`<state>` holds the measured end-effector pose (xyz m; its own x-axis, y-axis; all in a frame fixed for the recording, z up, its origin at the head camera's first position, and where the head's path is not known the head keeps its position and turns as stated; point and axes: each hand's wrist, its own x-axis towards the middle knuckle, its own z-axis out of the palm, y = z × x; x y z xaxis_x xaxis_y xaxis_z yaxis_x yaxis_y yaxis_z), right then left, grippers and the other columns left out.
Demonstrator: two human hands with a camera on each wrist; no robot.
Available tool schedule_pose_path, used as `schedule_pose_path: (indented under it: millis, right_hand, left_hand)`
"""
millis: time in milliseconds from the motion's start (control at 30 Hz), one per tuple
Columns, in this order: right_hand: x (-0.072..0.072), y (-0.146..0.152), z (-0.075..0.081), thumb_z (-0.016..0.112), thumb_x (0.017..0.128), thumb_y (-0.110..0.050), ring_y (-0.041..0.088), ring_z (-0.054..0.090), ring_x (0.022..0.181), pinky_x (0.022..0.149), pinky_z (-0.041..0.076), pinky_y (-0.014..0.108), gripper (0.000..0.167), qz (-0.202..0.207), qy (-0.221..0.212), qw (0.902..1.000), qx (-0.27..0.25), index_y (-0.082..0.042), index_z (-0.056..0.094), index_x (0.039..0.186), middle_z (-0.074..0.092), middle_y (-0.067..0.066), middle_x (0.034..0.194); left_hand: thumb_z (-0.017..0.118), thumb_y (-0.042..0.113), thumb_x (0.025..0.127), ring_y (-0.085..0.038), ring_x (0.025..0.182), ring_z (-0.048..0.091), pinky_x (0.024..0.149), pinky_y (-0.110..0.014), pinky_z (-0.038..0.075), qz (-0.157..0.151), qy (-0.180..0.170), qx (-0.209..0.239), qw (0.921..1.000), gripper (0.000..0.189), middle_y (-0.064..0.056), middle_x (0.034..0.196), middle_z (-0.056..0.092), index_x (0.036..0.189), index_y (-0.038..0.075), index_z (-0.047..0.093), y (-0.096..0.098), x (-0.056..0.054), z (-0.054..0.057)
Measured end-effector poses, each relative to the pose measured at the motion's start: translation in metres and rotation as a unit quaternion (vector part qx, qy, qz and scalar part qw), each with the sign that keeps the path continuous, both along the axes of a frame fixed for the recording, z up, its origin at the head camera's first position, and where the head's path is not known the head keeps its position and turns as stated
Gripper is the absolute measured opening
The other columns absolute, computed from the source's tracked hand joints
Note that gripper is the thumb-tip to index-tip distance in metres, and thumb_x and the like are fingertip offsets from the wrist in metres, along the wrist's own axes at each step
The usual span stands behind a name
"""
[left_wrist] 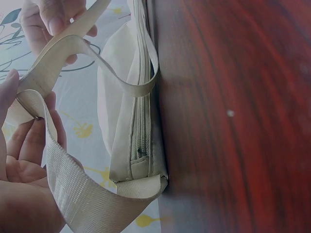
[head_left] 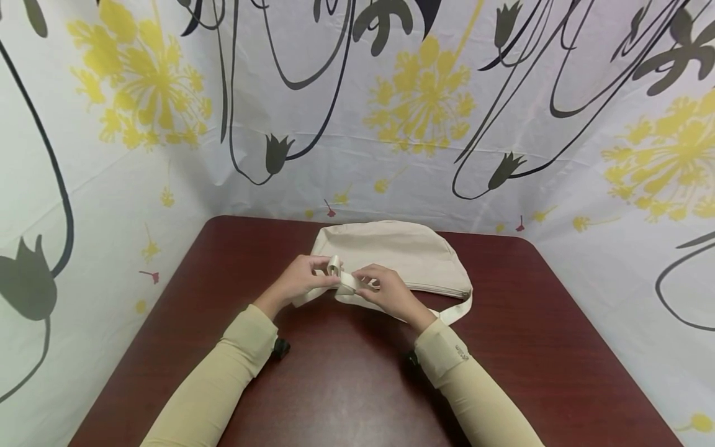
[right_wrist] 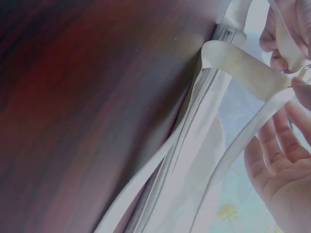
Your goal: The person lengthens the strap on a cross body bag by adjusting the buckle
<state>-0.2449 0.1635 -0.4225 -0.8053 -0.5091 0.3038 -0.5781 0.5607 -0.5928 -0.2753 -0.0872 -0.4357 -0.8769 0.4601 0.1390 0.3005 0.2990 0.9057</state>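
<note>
A cream shoulder bag (head_left: 391, 248) lies on the table with its zipper (left_wrist: 141, 128) along the near side. Its flat webbing strap (head_left: 347, 284) is raised in front of the bag, held between both hands. My left hand (head_left: 300, 280) pinches a looped part of the strap between thumb and fingers, beside a thin metal edge (left_wrist: 29, 110) partly hidden by the webbing. Just to the right, my right hand (head_left: 389, 293) pinches the strap with thumb and fingertips. In the right wrist view, the strap (right_wrist: 243, 68) bends in a loop over the zipper's end.
The dark red wooden table (head_left: 346, 385) extends around the bag. A white cloth (head_left: 335, 112) with yellow and grey plant prints hangs behind and along the sides. Loose strap (head_left: 459, 312) hangs off the bag's right end onto the table.
</note>
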Motion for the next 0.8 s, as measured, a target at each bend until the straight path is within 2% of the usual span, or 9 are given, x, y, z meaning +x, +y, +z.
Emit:
schedule_pose_path:
  millis: [233,533,800]
  right_hand:
    - [0.0006,-0.0005,0.0003,0.078,0.09,-0.008,0.019,0.064,0.097,0.084,0.057,0.037,0.03,0.002,0.001,1.0,0.0,-0.007,0.073,0.12,0.07,0.004,0.113]
    - [0.0017,0.0014,-0.002,0.078,0.09,-0.008,0.024,0.064,0.099,0.084,0.056,0.036,0.037,0.009,0.001,0.9999,0.007,-0.001,0.069,0.125,0.07,0.01,0.114]
    - [0.0013,0.0021,-0.0051,0.077,0.091,-0.009,0.023,0.064,0.098,0.083,0.056,0.034,0.034,0.006,-0.009,0.9998,0.015,-0.002,0.07,0.124,0.07,0.01,0.114]
  left_hand:
    - [0.082,0.029,0.088,-0.02,0.095,0.07,0.075,-0.032,0.056,-0.004,-0.011,0.008,0.9999,0.048,-0.005,0.111,0.073,0.13,0.01,0.07,0.0021,-0.0002,0.0007]
    - [0.081,0.027,0.089,-0.023,0.096,0.071,0.077,-0.032,0.055,-0.004,-0.011,0.018,0.9998,0.049,-0.009,0.112,0.073,0.131,0.007,0.069,0.0028,0.0013,0.0022]
    - [0.08,0.022,0.09,-0.025,0.098,0.07,0.075,-0.031,0.055,-0.001,-0.023,0.02,0.9995,0.049,-0.01,0.115,0.072,0.133,0.005,0.067,0.0027,0.0007,0.0014]
